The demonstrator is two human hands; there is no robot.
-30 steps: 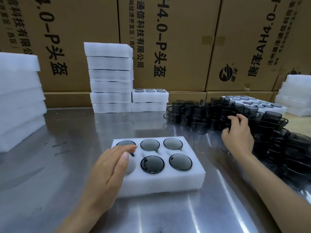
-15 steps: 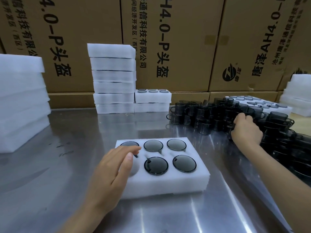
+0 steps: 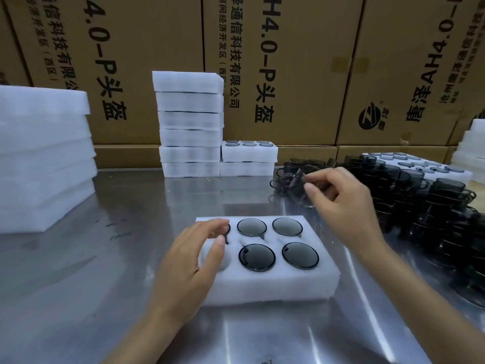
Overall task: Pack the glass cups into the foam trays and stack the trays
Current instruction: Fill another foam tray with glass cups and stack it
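Here the right hand (image 3: 346, 206), in the upper right of centre, has its fingers (image 3: 313, 191) pinched on a smoky glass cup (image 3: 298, 183), carried in the air above the table (image 3: 118, 271). The left hand (image 3: 189, 264) rests on the left end of the foam tray (image 3: 275, 285) at frame centre, fingers loosely curled and grasping nothing. Five pockets appear to hold cups; the empty pocket (image 3: 221, 261) sits at the lower left of the tray, partly under the left thumb.

The risk, as I judge it: the cup is held by a light pinch, and glass dropped on steel would likely chip or break. The left thumb partly blocks the pocket, so the cup could catch the foam edge and tip. The handle may also miss its slot.

The table is shiny, reflective metal. Loose cups (image 3: 433, 206) crowd the right of the frame, foam stacks (image 3: 189, 122) stand at upper centre and far left, and cardboard boxes (image 3: 288, 61) wall the background.
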